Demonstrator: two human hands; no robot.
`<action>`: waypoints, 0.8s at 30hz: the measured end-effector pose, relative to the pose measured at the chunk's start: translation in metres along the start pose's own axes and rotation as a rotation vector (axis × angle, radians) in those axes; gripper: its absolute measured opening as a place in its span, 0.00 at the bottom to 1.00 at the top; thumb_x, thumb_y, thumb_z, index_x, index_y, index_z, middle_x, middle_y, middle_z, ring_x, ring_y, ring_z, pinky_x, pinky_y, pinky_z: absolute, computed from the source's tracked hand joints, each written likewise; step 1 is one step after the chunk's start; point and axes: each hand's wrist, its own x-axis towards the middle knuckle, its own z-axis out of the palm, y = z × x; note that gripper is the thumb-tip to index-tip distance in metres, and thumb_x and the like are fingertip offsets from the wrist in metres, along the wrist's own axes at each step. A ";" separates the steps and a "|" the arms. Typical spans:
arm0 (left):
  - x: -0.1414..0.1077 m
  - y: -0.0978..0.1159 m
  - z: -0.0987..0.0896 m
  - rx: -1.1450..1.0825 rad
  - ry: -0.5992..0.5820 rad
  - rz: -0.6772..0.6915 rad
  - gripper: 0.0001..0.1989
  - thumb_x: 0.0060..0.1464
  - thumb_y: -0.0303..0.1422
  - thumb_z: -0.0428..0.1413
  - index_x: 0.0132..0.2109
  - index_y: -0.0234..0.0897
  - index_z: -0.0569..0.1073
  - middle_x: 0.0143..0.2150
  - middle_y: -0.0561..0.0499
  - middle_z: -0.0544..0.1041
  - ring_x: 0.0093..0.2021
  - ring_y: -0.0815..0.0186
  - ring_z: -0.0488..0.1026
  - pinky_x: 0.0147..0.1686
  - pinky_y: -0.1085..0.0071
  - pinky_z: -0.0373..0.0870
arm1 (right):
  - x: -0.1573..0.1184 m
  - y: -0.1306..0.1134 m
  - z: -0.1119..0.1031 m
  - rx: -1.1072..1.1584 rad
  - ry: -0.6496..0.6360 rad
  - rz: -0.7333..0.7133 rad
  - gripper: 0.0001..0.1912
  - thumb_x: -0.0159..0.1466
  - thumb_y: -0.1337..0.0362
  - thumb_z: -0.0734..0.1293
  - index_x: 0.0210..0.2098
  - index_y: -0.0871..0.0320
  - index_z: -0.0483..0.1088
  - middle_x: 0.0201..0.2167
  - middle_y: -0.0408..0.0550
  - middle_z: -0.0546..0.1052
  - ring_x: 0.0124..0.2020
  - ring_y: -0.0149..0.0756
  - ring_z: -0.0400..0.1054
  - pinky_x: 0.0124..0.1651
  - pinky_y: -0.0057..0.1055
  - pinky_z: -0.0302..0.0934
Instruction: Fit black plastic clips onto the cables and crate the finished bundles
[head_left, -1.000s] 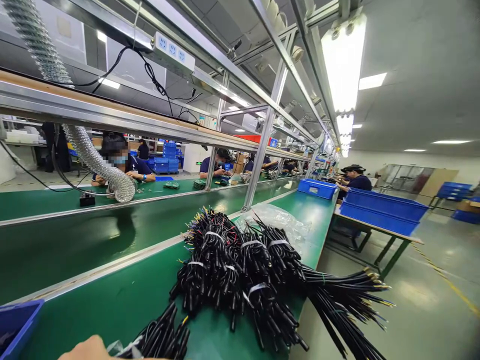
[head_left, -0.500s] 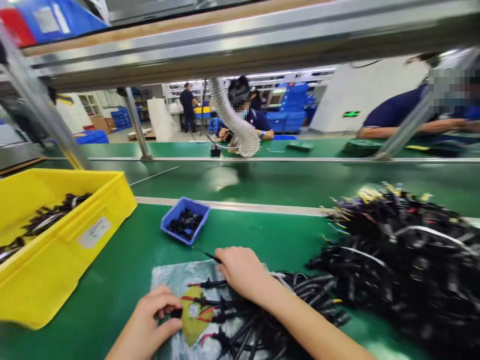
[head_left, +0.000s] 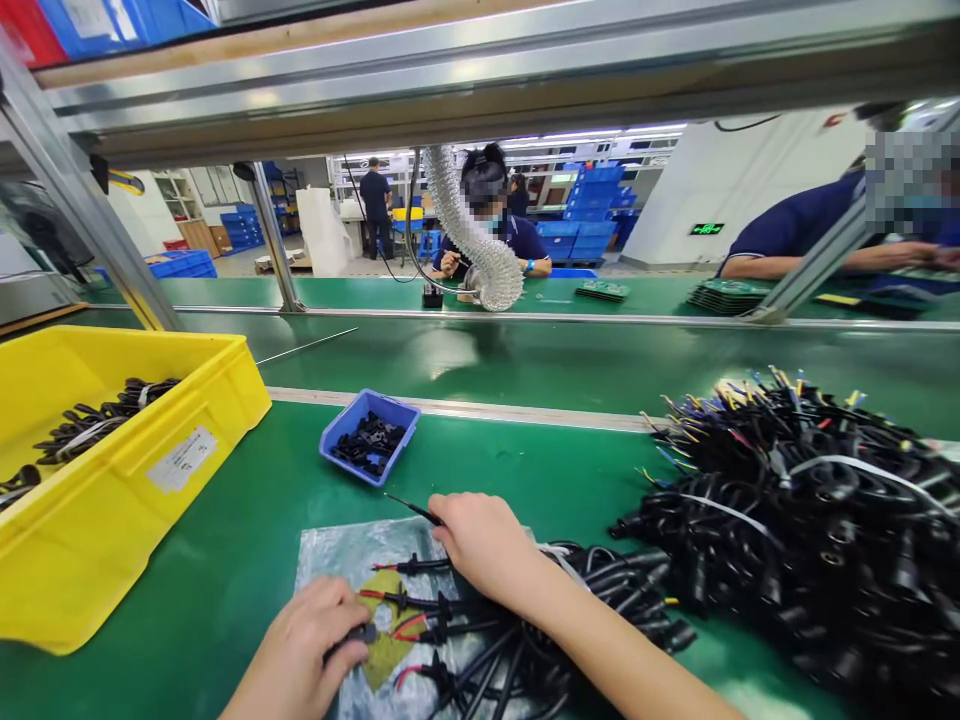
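Observation:
My left hand (head_left: pixel 311 640) pinches a small black part (head_left: pixel 364 634) over the left side of a clear plastic bag (head_left: pixel 322 555). My right hand (head_left: pixel 480 540) is closed around a thin black cable (head_left: pixel 412 508) whose tip points up and left, towards the small blue bin (head_left: pixel 405 430) of black pieces. Between and below the hands, several black cables (head_left: pixel 457 630) with red wire ends lie across the bag and a yellow-green patch (head_left: pixel 386 655). My right forearm hides part of the cable bundle.
At the left stands a yellow bin (head_left: pixel 202 400) holding bundled black parts. A large heap of black cables (head_left: pixel 817 530) fills the right. A metal frame (head_left: pixel 375 75) spans above. Across the bench, one person (head_left: pixel 517 240) works beside a flexible duct (head_left: pixel 465 225); another person's sleeve (head_left: pixel 787 225) is at right.
My left hand has turned and shifted slightly, so more of the black part shows beyond its fingers. My right hand has hardly moved. The view is sharper and slightly shifted.

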 end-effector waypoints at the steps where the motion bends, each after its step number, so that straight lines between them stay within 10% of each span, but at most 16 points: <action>1: 0.000 0.000 0.002 0.018 0.021 0.016 0.07 0.55 0.31 0.51 0.39 0.39 0.73 0.35 0.48 0.73 0.36 0.63 0.69 0.36 0.71 0.64 | 0.000 0.000 0.000 0.007 0.006 0.001 0.06 0.61 0.68 0.61 0.35 0.56 0.70 0.32 0.49 0.78 0.35 0.42 0.72 0.30 0.29 0.56; 8: 0.002 0.005 -0.009 0.011 0.029 -0.001 0.06 0.52 0.31 0.53 0.34 0.40 0.76 0.32 0.49 0.71 0.35 0.63 0.67 0.35 0.71 0.62 | -0.002 0.001 0.000 0.073 0.046 -0.010 0.06 0.61 0.65 0.62 0.31 0.55 0.71 0.29 0.46 0.78 0.33 0.40 0.72 0.28 0.28 0.52; 14: 0.041 0.012 -0.040 -0.590 0.116 -0.241 0.11 0.51 0.39 0.54 0.37 0.36 0.73 0.34 0.50 0.72 0.36 0.65 0.67 0.38 0.71 0.63 | -0.005 0.004 0.000 0.162 0.081 -0.096 0.09 0.62 0.65 0.60 0.33 0.50 0.72 0.32 0.38 0.78 0.34 0.34 0.71 0.31 0.26 0.52; 24: 0.068 0.009 -0.019 -1.008 0.258 -0.322 0.16 0.47 0.40 0.58 0.40 0.34 0.70 0.32 0.52 0.72 0.32 0.69 0.66 0.32 0.75 0.61 | -0.004 0.004 0.003 0.141 0.088 -0.110 0.12 0.63 0.66 0.58 0.28 0.53 0.72 0.29 0.42 0.78 0.33 0.35 0.71 0.32 0.26 0.53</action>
